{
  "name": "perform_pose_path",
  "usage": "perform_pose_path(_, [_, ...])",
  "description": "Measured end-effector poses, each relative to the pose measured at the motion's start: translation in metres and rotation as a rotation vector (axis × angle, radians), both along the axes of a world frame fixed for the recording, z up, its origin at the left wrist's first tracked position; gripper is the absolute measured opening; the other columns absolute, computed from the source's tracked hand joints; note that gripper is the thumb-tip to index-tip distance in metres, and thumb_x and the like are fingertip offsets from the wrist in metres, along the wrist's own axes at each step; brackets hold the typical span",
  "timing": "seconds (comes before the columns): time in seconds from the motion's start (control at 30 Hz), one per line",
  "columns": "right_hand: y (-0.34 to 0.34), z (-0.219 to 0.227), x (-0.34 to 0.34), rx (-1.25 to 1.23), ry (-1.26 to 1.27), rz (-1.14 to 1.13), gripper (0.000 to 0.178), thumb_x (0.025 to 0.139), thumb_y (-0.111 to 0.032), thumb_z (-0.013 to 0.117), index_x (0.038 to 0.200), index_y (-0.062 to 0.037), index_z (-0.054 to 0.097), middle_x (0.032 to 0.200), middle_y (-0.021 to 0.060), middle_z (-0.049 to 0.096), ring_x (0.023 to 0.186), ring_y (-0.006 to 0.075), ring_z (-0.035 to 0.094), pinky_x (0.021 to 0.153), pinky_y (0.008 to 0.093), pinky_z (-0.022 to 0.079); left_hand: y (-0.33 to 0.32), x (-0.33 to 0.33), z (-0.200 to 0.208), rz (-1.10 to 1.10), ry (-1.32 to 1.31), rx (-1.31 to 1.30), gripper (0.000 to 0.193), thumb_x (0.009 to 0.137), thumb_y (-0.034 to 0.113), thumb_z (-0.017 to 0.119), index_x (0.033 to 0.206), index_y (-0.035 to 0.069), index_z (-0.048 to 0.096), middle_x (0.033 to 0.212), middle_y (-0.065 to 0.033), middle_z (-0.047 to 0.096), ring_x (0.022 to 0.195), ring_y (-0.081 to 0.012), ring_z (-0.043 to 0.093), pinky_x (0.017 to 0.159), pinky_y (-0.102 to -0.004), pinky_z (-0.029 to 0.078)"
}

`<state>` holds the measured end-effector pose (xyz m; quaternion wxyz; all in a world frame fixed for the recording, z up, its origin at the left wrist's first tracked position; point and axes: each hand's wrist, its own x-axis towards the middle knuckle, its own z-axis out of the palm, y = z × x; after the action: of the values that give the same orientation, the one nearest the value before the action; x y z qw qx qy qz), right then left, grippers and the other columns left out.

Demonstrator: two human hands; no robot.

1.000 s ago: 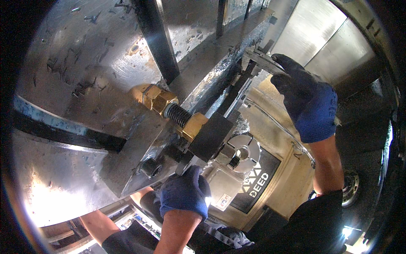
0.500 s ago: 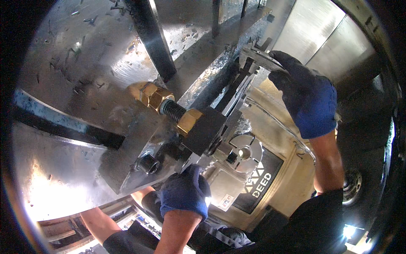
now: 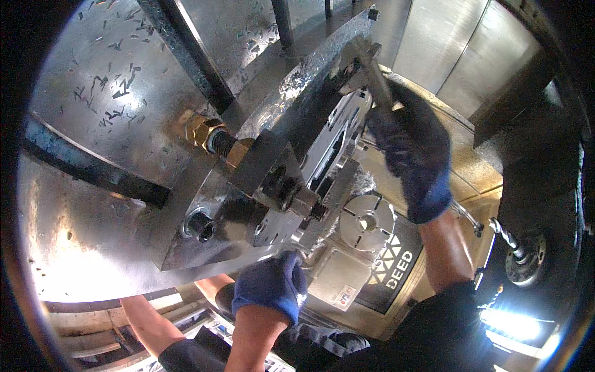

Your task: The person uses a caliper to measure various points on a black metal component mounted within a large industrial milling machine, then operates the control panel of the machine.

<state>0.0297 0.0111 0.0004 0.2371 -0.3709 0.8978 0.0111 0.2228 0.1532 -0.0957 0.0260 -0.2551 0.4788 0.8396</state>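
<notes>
My right hand [image 3: 415,152], in a blue and dark glove, is closed around a flat grey metal tool [image 3: 377,77], which is blurred. Its far end lies close to the curved rim of a large steel disc [image 3: 93,242]. My left hand [image 3: 269,285], in a blue glove, is curled at the disc's lower edge; what its fingers hold is hidden. Between my hands is a dark clamp block [image 3: 263,170] with a threaded stud and brass-coloured nuts [image 3: 207,131]. A socket-head bolt [image 3: 201,224] sits in the angled bracket below it.
Metal chips [image 3: 111,93] lie on the disc between its dark slots. Beyond are a round slotted chuck [image 3: 367,222] and a tan machine panel [image 3: 331,282]. A drill bit [image 3: 505,235] projects at right. Another person's bare forearm [image 3: 149,319] reaches beneath the disc at lower left.
My right hand has moved left and slightly down in the picture, and its tool has swung steeper. My left hand stays near the lower edge. The view has shifted, showing the drill bit.
</notes>
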Motion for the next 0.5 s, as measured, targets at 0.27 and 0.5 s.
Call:
perform_pose_path(0.27, [0.072, -0.057, -0.03, -0.341, -0.207, -0.205, 0.022, 0.091, -0.013, 0.075, 0.11, -0.0037, 0.071, 0.094, 0.001, 0.071, 0.081, 0.0073, 0.061, 0.073, 0.0215, 0.048, 0.021, 0.009, -0.006, 0.019, 0.052, -0.059, 0.018, 0.089, 0.024, 0.057, 0.089, 0.007, 0.065, 0.081, -0.0217, 0.069, 0.078, -0.0416, 0.068, 0.073, -0.0526, 0.054])
perform_pose_path(0.5, [0.09, -0.053, -0.032, -0.387, -0.087, -0.152, 0.015, 0.092, -0.01, 0.072, 0.104, -0.0024, 0.071, 0.092, 0.0011, 0.07, 0.082, 0.0088, 0.06, 0.073, 0.0255, 0.049, 0.037, 0.005, -0.006, -0.082, 0.037, -0.147, 0.02, 0.087, 0.025, 0.06, 0.091, 0.006, 0.066, 0.078, -0.0206, 0.069, 0.077, -0.0409, 0.068, 0.073, -0.0511, 0.054])
